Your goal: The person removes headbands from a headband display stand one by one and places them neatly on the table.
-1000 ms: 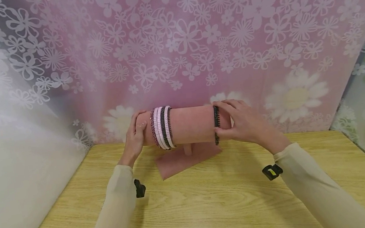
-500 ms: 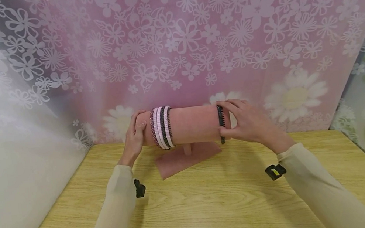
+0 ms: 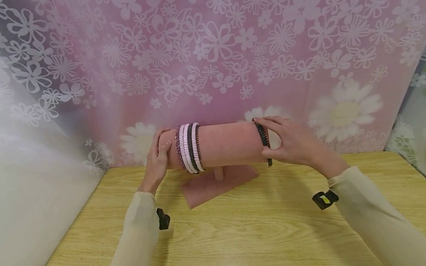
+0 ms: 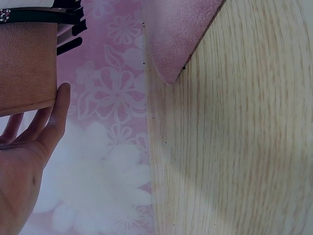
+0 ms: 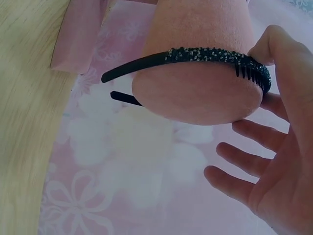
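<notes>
Left hand (image 3: 157,154) grips one end of the pink roll (image 3: 227,144); well apart, right hand (image 3: 291,140) pinches a tilted black headband (image 5: 195,55).

Readable text: we find none in the three views. One candidate noted: in the head view, a small yellow patch (image 3: 324,199) stands on the black device (image 3: 332,196) beside the right sleeve (image 3: 378,219). We take it as possibly a label, but it is too small at this scale for us to make out any characters. On the matching black device by the left sleeve (image 3: 132,241), we can read no marking.
</notes>
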Available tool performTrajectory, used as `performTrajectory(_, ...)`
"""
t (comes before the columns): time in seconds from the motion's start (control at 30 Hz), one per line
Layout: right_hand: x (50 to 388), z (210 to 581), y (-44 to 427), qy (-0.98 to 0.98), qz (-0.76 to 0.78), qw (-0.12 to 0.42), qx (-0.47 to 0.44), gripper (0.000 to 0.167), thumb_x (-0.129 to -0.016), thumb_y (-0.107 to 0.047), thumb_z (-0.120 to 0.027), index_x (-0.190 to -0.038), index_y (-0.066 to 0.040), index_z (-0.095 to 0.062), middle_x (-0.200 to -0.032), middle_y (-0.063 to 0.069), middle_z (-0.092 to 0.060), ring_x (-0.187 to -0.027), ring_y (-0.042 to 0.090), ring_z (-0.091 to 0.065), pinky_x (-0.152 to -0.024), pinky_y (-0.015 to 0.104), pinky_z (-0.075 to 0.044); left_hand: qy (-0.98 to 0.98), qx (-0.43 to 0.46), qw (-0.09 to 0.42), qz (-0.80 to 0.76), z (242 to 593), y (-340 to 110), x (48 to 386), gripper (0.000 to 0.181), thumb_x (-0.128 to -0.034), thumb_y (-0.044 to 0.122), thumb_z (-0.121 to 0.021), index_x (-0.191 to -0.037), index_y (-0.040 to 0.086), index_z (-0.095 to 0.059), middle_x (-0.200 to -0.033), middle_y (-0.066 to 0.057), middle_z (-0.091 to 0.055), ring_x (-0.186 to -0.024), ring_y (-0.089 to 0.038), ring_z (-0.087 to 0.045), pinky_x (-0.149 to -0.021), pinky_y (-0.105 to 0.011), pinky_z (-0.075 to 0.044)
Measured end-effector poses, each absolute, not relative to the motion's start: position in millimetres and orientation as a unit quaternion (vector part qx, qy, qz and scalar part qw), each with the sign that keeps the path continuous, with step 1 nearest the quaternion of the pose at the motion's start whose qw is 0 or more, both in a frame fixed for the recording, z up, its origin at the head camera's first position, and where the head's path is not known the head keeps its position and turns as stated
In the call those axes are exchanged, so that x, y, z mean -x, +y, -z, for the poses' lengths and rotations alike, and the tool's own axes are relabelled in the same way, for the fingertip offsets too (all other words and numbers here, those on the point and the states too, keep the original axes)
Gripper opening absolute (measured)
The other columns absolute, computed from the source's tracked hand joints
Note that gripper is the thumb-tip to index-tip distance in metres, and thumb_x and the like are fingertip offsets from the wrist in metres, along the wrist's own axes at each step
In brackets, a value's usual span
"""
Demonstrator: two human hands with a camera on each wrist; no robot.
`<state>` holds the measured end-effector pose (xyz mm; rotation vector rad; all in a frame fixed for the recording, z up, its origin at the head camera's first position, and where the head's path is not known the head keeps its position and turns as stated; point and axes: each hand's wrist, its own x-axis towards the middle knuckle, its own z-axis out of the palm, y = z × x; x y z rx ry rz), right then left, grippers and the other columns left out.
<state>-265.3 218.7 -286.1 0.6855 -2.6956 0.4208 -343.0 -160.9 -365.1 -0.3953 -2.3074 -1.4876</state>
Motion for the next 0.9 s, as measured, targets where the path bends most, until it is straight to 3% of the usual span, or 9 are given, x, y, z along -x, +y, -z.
performTrajectory(0.17,263.7,289.0,225.1,-0.940,-0.161,0.168,-0.249,0.076,-0.089,-0.030,-0.071,-0.158,-0.017,-0.042,-0.153,0.021,-0.050,-0.132,0.044,-0.054,-0.103,0.061,-0.047,-0.817,0.142,0.185,0.527,365.4,-160.5,343.8,0.051,-0.1058,0.053,-0.038,-0.152,0.033,-0.042,-0.160,-0.004,-0.043,-0.136,-0.038,-0.050,-0.112,-0.062,-0.037)
performTrajectory(0.23,261.6,291.5,227.8,-0.939,-0.173,0.164,-0.247,0.074,-0.092,-0.031,-0.071,-0.158,-0.019,-0.041,-0.152,0.021,-0.050,-0.111,0.040,-0.066,-0.096,0.057,-0.050,-0.817,0.143,0.186,0.527,365.7,-160.6,343.6,0.051,-0.1058,0.053,-0.038,-0.152,0.033,-0.043,-0.160,-0.004,-0.043,-0.135,-0.038,-0.050,-0.112,-0.062,-0.037)
performTrajectory(0.37,257.2,298.9,231.9,-0.927,-0.220,0.171,-0.250,0.069,-0.094,-0.028,-0.073,-0.156,-0.020,-0.044,-0.147,0.018,-0.057,-0.097,0.030,-0.069,-0.088,0.047,-0.056,-0.815,0.144,0.185,0.530,365.9,-160.9,343.4,0.051,-0.1058,0.053,-0.039,-0.152,0.033,-0.043,-0.161,-0.004,-0.043,-0.136,-0.039,-0.050,-0.112,-0.063,-0.036)
performTrajectory(0.5,255.2,307.8,232.7,-0.900,-0.290,0.184,-0.267,0.064,-0.094,-0.017,-0.074,-0.153,-0.015,-0.049,-0.139,0.017,-0.064,-0.109,0.030,-0.071,-0.086,0.040,-0.061,-0.815,0.143,0.182,0.532,365.3,-160.7,343.2,0.051,-0.1057,0.054,-0.039,-0.152,0.033,-0.042,-0.161,-0.005,-0.043,-0.135,-0.040,-0.050,-0.112,-0.063,-0.037)
performTrajectory(0.73,250.3,319.5,230.5,-0.869,-0.331,0.243,-0.276,0.055,-0.091,-0.007,-0.076,-0.143,-0.010,-0.061,-0.108,0.016,-0.077,-0.086,0.026,-0.077,-0.073,0.029,-0.062,-0.815,0.139,0.181,0.532,364.5,-160.0,341.7,0.051,-0.1056,0.053,-0.038,-0.152,0.033,-0.042,-0.160,-0.007,-0.043,-0.132,-0.040,-0.052,-0.110,-0.063,-0.038)
performTrajectory(0.9,246.2,322.6,229.5,-0.863,-0.349,0.247,-0.269,0.049,-0.090,-0.003,-0.075,-0.138,-0.007,-0.064,-0.100,0.016,-0.078,-0.081,0.028,-0.077,-0.073,0.016,-0.058,-0.817,0.137,0.180,0.531,364.6,-160.0,340.7,0.050,-0.1057,0.052,-0.038,-0.152,0.034,-0.042,-0.159,-0.006,-0.044,-0.132,-0.040,-0.052,-0.110,-0.063,-0.038)
